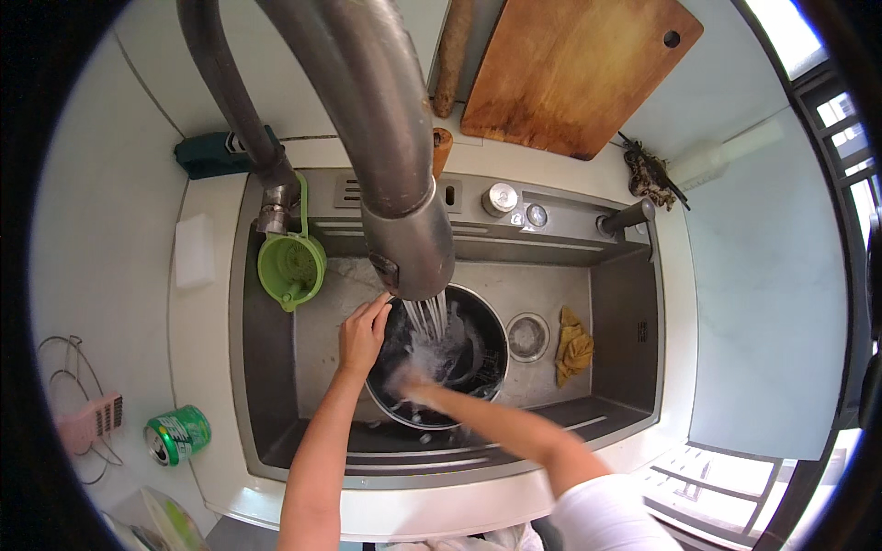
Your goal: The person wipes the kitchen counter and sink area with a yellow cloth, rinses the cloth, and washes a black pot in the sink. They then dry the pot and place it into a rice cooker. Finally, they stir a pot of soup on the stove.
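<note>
A round black pan [478,358] with a pale rim lies in the metal sink, wet inside. My left hand [364,334] grips its upper left rim, with the fingers closed over the edge. Inside the pan, toward its lower left, my right hand [412,386] is smeared by motion and splashing water. Its fingers cannot be made out, nor whether they hold anything. Water runs from the grey faucet head [410,248] above, falling into the pan just beyond my right hand.
Right of the pan are the drain [528,337] and a crumpled yellow cloth [574,347]. A green strainer [292,270] hangs at the sink's left corner. A green can [178,434] and a white block [194,252] stand left. Behind leans a wooden cutting board [579,73].
</note>
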The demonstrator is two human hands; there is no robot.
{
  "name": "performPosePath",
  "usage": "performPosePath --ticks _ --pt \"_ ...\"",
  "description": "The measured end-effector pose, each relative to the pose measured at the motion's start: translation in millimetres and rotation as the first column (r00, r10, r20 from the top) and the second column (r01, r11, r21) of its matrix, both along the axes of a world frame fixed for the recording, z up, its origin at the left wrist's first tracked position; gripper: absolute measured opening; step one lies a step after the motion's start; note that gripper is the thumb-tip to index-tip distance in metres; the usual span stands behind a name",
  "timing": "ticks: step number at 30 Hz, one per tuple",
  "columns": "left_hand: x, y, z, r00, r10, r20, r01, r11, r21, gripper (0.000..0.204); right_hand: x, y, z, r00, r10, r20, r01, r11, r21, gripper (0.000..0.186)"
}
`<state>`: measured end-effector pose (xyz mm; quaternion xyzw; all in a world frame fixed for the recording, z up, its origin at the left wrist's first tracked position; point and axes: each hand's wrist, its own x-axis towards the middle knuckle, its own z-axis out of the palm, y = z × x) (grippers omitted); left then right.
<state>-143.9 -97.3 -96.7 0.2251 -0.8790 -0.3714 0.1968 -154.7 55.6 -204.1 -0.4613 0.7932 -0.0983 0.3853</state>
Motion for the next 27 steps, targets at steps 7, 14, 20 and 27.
performPosePath --ticks 7,14,20,27 --pt "-2 -9 -8 0.992 -0.124 0.019 0.125 0.986 -0.114 0.024 -36 41 72 0.907 0.287 0.31 -0.348 0.923 0.164 0.032" --pt "-6 0 -12 0.993 -0.118 -0.004 0.118 0.991 -0.066 0.024 -71 86 85 0.702 0.627 -0.337 -0.395 0.737 0.549 0.03" --pt "-4 1 -11 0.987 -0.135 0.086 0.142 0.986 -0.09 0.022 32 15 34 0.587 -0.587 0.558 0.688 0.725 0.039 0.026" --pt "-11 5 -8 0.94 -0.321 0.111 0.33 0.941 -0.073 0.013 -104 20 17 0.416 0.886 -0.206 -0.829 0.462 0.315 0.022"
